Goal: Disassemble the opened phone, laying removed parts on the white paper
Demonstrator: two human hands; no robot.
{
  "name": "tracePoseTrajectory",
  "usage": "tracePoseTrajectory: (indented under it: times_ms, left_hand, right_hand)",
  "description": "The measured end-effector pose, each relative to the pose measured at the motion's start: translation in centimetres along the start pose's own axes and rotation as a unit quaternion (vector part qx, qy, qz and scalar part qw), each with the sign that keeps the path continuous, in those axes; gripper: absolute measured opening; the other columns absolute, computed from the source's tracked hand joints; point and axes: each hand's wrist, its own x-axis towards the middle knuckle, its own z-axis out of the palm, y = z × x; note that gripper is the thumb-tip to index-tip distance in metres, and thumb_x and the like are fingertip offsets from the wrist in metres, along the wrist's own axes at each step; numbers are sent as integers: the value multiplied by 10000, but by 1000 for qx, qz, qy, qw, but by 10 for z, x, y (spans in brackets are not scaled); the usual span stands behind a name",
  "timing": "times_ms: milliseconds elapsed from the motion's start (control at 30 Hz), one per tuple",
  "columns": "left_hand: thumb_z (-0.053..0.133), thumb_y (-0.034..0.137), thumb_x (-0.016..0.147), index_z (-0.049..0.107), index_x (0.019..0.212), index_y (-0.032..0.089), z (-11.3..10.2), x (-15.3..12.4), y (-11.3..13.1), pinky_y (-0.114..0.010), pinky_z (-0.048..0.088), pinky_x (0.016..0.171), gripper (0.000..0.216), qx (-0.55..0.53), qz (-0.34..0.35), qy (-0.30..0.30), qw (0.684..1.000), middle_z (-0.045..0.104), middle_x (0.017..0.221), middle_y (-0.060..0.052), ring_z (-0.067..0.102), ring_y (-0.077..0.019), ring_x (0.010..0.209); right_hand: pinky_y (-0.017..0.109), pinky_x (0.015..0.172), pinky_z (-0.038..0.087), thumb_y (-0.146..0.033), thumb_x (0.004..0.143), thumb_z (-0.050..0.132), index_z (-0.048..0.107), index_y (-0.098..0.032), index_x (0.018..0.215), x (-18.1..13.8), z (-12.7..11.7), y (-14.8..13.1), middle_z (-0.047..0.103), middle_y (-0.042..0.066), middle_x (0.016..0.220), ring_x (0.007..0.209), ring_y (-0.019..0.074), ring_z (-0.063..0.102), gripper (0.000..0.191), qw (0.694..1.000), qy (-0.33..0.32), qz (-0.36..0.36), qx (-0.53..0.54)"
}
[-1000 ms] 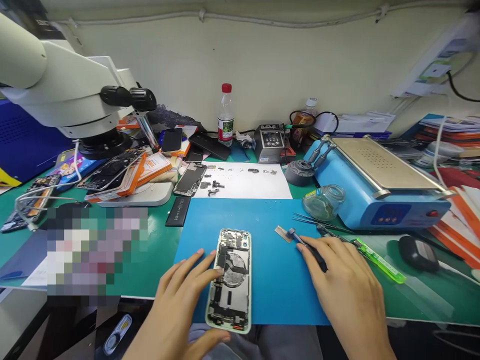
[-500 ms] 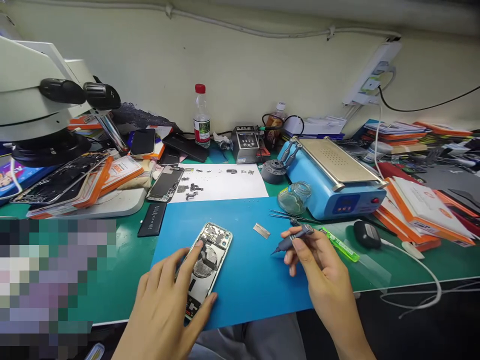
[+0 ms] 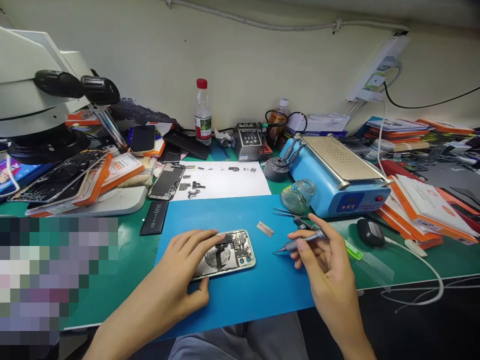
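Observation:
An opened phone (image 3: pixel 229 255) with its insides showing lies sideways on the blue mat (image 3: pixel 240 295). My left hand (image 3: pixel 183 272) rests over its left half, fingers across the top and thumb against the near edge. My right hand (image 3: pixel 322 265) pinches a grey screwdriver (image 3: pixel 300 244), its tip pointing left toward the phone and a short way from it. A small metal blade (image 3: pixel 265 228) lies on the mat between them.
A blue heating plate (image 3: pixel 333 185), a glass jar (image 3: pixel 298 196), tweezers (image 3: pixel 288 213) and a green tool (image 3: pixel 354 251) sit to the right. White paper (image 3: pixel 225 185) with small parts, a microscope (image 3: pixel 45 100), a water bottle (image 3: pixel 203 112) and orange boxes (image 3: pixel 423 205) crowd the bench.
The phone has been turned from upright to lying sideways under my left hand. My right hand picked up the screwdriver and now points it at the phone.

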Motion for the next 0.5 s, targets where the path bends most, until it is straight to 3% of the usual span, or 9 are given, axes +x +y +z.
tracePoseTrajectory:
  times_ms: [133,333,500]
  left_hand:
    - [534,80,906,471,1636,354,5,0,1,-507,522,1251,782,5,9,10,1000,562,1684,-14,508,-291,1550]
    - [528,96,911,652,1344,303,3,3,4,-512,569,1183,495,25,27,18,999,627,1621,-45,560,-308,1509]
    - [534,89,889,688,1206,320,6,0,0,-535,589,1151,421,25,30,24,999,612,1644,-21,556,-329,1517]
  right_hand:
    - [300,601,657,-420,1045,743,555,-314,1532,-7,2,-5,805,45,1040,741,178,744,533,999,26,-35,-7]
    - [378,755,693,-280,977,836,527,-304,1539,-13,10,-2,797,19,1025,890,222,801,642,986,41,-145,-76]
    - [339,776,698,-255,983,830,549,-294,1499,-15,17,3,804,15,1041,915,203,813,588,985,53,-142,-82]
